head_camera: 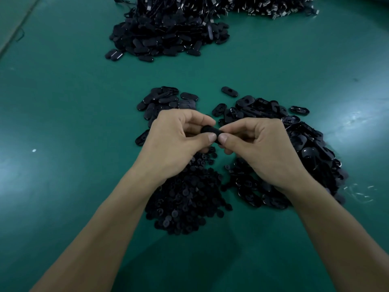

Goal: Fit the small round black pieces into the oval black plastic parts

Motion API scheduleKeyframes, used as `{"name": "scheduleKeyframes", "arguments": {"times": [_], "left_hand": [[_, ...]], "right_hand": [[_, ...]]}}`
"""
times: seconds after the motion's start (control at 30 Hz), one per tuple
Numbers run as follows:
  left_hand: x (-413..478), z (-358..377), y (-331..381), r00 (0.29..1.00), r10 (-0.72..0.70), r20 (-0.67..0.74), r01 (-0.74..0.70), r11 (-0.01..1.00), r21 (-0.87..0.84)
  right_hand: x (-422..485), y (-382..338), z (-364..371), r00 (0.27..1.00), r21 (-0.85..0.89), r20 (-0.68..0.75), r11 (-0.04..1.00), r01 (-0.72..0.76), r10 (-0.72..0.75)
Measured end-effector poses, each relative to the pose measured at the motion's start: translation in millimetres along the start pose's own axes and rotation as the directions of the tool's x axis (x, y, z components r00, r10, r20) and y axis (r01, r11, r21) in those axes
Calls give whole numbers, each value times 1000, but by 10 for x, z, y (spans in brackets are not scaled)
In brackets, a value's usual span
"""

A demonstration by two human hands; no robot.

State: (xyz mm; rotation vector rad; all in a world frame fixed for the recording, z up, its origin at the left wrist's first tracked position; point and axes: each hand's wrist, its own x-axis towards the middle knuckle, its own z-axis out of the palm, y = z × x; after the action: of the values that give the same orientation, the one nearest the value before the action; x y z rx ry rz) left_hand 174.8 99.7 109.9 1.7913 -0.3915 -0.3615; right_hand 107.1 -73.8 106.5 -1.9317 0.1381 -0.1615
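Both hands meet over the middle of the green table point(63, 106). My left hand point(176, 142) and my right hand point(259, 148) pinch one black oval part point(210, 130) between thumbs and fingertips, each at one end. Whether a round piece sits in it is hidden by the fingers. Below the hands lies a heap of small round black pieces point(185, 199). A heap of oval parts with holes point(294, 148) spreads under and to the right of my right hand. Another group of oval parts point(166, 100) lies just beyond my left hand.
A large pile of black oval parts point(166, 36) sits at the far side of the table, with a mass of corded parts with metal ends point(252, 7) behind it. One oval part point(229, 92) lies alone between the near heaps.
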Motion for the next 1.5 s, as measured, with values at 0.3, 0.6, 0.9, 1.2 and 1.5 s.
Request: {"name": "scheduleKeyframes", "arguments": {"times": [0.3,0.6,0.9,1.2,1.5], "left_hand": [[-6,16,-8,999,35,19,-37,994,105],[1,25,-52,998,58,19,-61,980,187],[99,-147,-188,969,69,-238,-3,964,267],[222,-239,-367,916,73,-395,47,957,285],[208,-246,-356,957,76,-281,19,947,322]], "right_hand": [[0,57,3,1000,-60,-25,998,-18,16],[11,135,61,998,-22,-36,998,-60,59],[92,176,-5,984,-392,-177,917,-72,2],[321,115,-69,995,-767,-94,635,-99,41],[331,197,-1,989,-738,-137,660,-139,56]]}}
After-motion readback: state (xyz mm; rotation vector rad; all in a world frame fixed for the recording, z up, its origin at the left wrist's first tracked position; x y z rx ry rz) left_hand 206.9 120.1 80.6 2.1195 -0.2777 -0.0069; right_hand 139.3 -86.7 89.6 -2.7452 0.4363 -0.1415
